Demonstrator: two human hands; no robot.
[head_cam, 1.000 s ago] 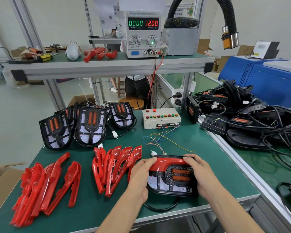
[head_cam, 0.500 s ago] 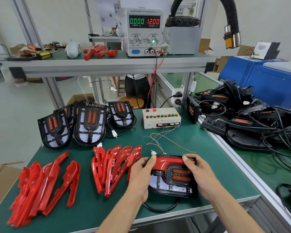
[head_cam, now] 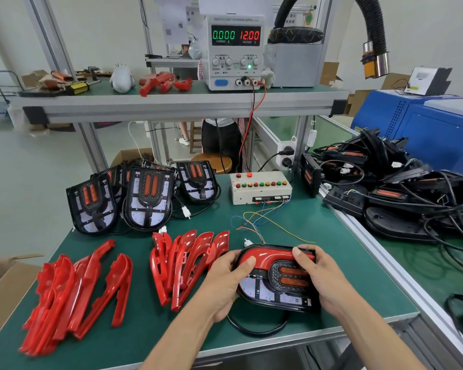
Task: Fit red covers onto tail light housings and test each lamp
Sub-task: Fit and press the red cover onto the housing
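A black tail light housing (head_cam: 275, 296) lies on the green table (head_cam: 332, 263) near its front edge, with a red cover (head_cam: 270, 259) set along its top. My left hand (head_cam: 225, 281) grips the housing's left end, thumb pressing on the cover. My right hand (head_cam: 318, 276) grips the right end, thumb on the cover's top edge. Two piles of loose red covers (head_cam: 190, 263) (head_cam: 72, 295) lie to the left. Bare housings (head_cam: 147, 198) stand leaning at the back left. A button test box (head_cam: 259, 188) sits behind, its coloured wires (head_cam: 254, 222) running toward the housing.
A power supply (head_cam: 234, 52) on the upper shelf reads 0.000 A and 12.00 V. A heap of black housings and cables (head_cam: 401, 193) fills the neighbouring bench on the right. A cardboard box (head_cam: 0, 287) sits at the left edge. A black cable (head_cam: 257, 328) loops at the front.
My hands have shifted slightly on the housing, thumbs moving along the red cover. The housing stays in the same place on the table.
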